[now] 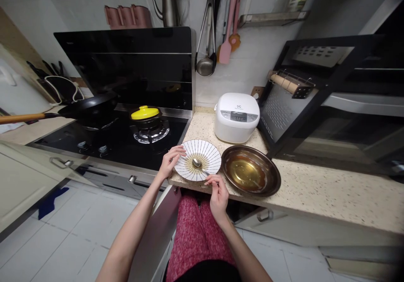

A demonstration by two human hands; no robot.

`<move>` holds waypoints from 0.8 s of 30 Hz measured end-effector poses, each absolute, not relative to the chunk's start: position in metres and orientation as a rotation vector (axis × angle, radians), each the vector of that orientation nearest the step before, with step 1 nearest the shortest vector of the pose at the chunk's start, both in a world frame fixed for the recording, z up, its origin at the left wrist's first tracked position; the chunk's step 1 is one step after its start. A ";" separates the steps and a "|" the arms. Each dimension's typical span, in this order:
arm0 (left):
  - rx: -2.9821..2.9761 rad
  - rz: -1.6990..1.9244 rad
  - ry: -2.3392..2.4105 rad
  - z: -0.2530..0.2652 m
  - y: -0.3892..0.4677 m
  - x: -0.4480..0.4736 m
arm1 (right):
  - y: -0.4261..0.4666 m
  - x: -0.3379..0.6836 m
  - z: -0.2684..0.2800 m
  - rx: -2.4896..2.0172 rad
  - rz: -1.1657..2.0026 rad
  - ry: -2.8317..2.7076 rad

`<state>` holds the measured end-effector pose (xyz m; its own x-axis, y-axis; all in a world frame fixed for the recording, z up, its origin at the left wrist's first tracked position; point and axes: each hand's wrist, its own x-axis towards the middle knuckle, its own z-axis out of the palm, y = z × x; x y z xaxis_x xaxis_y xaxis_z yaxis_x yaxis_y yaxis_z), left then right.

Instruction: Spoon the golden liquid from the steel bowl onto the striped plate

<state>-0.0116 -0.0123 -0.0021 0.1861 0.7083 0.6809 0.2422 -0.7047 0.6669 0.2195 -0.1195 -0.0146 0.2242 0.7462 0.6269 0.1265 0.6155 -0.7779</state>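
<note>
A white plate (pixel 211 152) with dark lines fanning out from its middle lies at the counter's front edge. My left hand (pixel 171 160) grips its left rim, fingers laid over the edge. In my right hand (pixel 219 192), closed at the plate's near right side, is the handle of a metal spoon (pixel 196 163). The spoon's bowl rests at the plate's centre, where the surface looks yellowish. Just right of the plate stands a wide brown metal bowl (pixel 274 174) with a shiny golden bottom; whether that is liquid I cannot tell.
Behind the plate stands a white rice cooker (pixel 236 120). On the stove (pixel 126 147) at left are a yellow-lidded pot (pixel 145 113) and a black wok (pixel 91 105) with a wooden handle. A black-framed rack (pixel 277 109) rises at right. An open cabinet door (pixel 160 227) is beside my legs.
</note>
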 end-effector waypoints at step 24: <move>2.073 1.521 0.896 -0.002 -0.012 -0.013 | -0.132 0.237 0.004 -0.802 0.409 -1.151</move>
<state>-0.0129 -0.0120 -0.0016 0.1952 0.7068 0.6800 0.2523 -0.7062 0.6616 0.2373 -0.1321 0.0043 0.3776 0.6630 0.6465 0.1071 0.6622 -0.7416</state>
